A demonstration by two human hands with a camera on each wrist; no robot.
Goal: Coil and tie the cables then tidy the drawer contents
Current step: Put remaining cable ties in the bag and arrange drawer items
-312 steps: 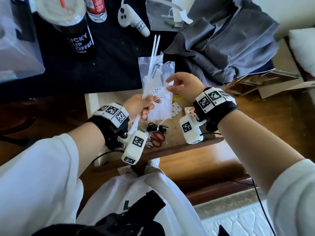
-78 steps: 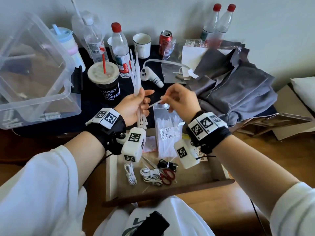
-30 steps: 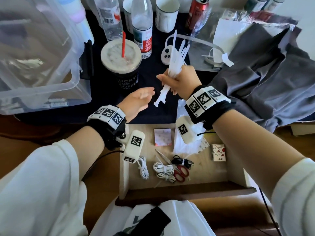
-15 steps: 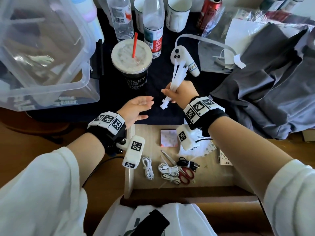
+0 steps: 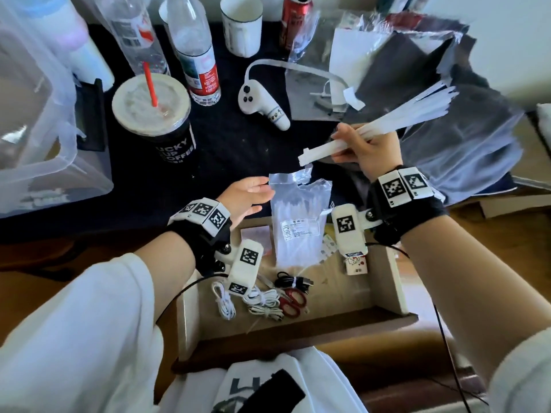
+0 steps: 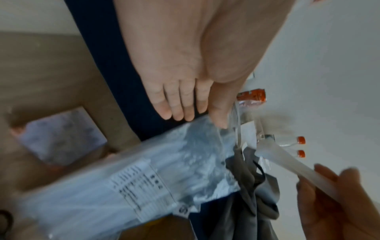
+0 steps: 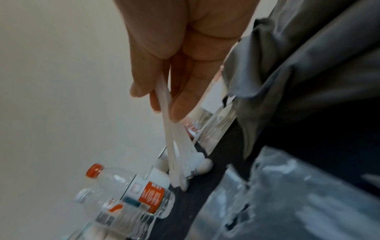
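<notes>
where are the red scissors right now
In the head view, the red scissors lie in the open drawer, near its front, just right of the coiled white cables and below the black cable.

Pale wall (image 5: pixel 492 31), brown wooden floor (image 5: pixel 35 293), daylight

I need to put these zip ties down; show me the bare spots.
Bare drawer floor lies right of the scissors, below the small box. Bare dark tabletop lies between coffee cup and white controller. Crowded: the drawer's left front, with cables.
</notes>
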